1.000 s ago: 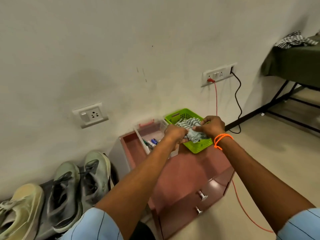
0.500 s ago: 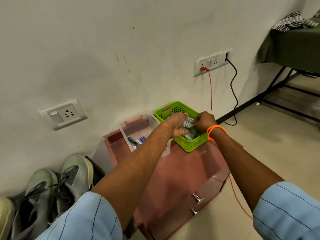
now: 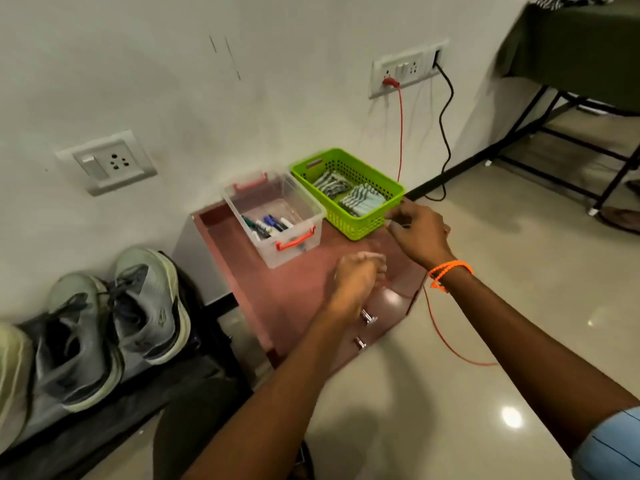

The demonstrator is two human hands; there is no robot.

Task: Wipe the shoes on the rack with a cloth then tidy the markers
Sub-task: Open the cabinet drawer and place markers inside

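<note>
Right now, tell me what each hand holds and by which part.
Nothing is held. The left hand hangs loosely curled over the pink cabinet; the right hand is beside the green basket, apart from the folded cloths inside.

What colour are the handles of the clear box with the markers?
Orange-red; the near handle of the clear box shows best in the head view.

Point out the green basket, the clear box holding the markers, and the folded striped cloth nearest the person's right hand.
green basket [image 3: 360, 226]: head view, on its near perforated side wall.
clear box [image 3: 296, 244]: head view, on its near end wall by the red handle.
striped cloth [image 3: 362, 201]: head view, on the middle of the folded top.
</note>
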